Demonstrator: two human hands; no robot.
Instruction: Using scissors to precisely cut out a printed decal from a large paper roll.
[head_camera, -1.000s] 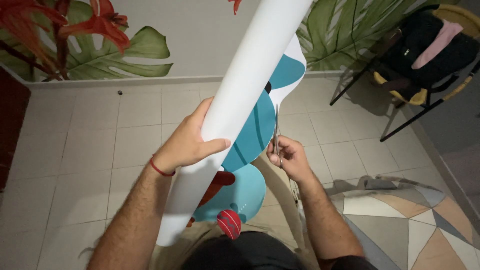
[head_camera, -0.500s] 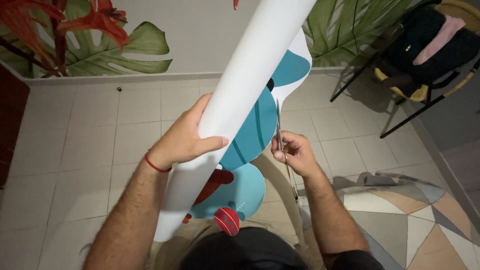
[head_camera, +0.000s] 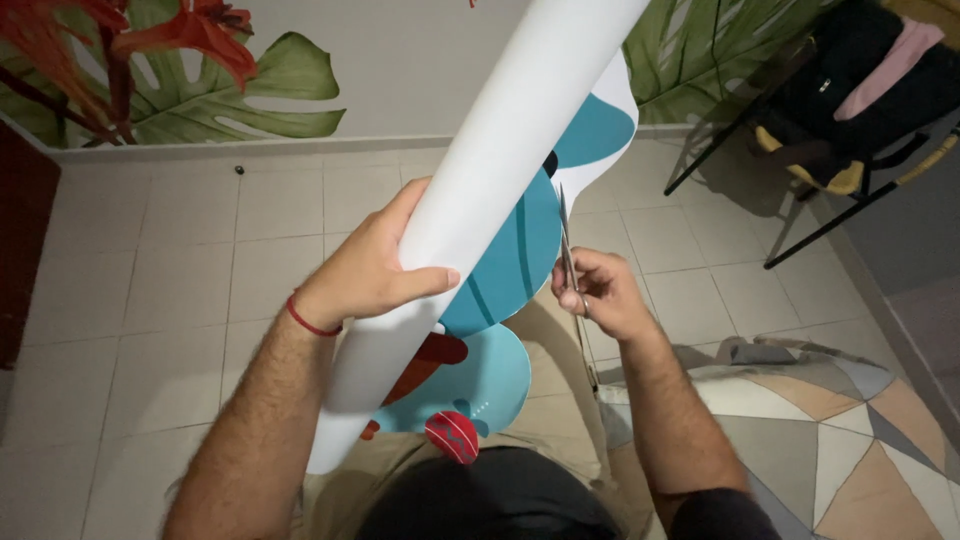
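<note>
paper roll (head_camera: 500, 190) top cut off, scissors (head_camera: 566, 245) handles hidden in fist

A smooth, matt white paper roll (head_camera: 500, 190) with a teal printed face is seen beside thin metal scissors (head_camera: 566, 245), above a pale, faintly glossy tiled floor (head_camera: 180, 290) and a patterned cloth rug (head_camera: 850, 440).

No packages, labels, signs or screens in view.
</note>
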